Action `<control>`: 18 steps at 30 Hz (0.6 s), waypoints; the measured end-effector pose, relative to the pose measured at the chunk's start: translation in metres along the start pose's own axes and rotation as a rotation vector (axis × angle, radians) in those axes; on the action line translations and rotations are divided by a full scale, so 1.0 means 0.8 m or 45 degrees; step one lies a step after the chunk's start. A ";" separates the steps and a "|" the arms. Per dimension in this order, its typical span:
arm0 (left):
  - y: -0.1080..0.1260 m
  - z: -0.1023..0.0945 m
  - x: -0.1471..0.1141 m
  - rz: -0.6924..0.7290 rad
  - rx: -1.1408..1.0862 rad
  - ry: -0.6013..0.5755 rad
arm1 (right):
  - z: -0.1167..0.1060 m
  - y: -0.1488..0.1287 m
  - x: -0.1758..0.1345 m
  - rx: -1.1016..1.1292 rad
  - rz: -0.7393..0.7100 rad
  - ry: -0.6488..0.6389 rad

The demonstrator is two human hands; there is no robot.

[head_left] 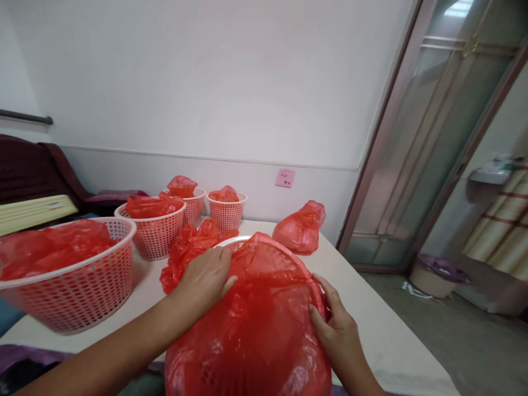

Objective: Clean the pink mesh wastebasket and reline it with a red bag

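Note:
A red plastic bag point(264, 319) is draped over a perforated basket directly in front of me, covering most of it. Part of the basket's white rim point(237, 240) shows at the back. My left hand point(209, 275) is curled on the bag at the rim's left side, its fingertips partly hidden and its thumb toward the middle. At the right side, my right hand point(336, 324) pinches the bag against the rim between thumb and fingers. Crumpled red plastic point(187, 247) bunches beyond my left hand.
On the white table point(371, 330), a large pink basket point(82, 302) stands at left, with a medium basket point(154, 236) and two smaller ones behind, all holding red bags. A bulging red bag point(301, 228) sits at back right. A pink note point(285, 177) is on the wall.

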State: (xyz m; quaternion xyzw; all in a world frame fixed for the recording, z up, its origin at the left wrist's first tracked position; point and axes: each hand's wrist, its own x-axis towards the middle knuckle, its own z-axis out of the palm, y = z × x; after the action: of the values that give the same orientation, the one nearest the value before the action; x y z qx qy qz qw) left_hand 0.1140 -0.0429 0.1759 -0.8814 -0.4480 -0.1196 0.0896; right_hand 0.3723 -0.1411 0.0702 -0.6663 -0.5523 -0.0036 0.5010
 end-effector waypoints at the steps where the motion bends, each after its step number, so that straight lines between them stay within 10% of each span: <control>1: -0.001 0.003 -0.001 -0.021 -0.036 -0.023 | 0.000 0.002 0.000 -0.004 0.008 -0.002; 9: -0.005 0.022 0.020 -0.009 -0.873 -0.232 | 0.002 0.006 -0.001 -0.007 0.036 -0.017; 18: -0.008 0.017 0.013 0.145 -0.848 0.246 | 0.001 0.014 -0.004 -0.033 0.004 -0.015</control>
State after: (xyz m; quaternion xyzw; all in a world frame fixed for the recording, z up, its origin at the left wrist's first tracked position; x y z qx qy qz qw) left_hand 0.1167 -0.0274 0.1663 -0.8706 -0.3239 -0.3368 -0.1542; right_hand 0.3790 -0.1413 0.0605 -0.6735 -0.5543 -0.0060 0.4890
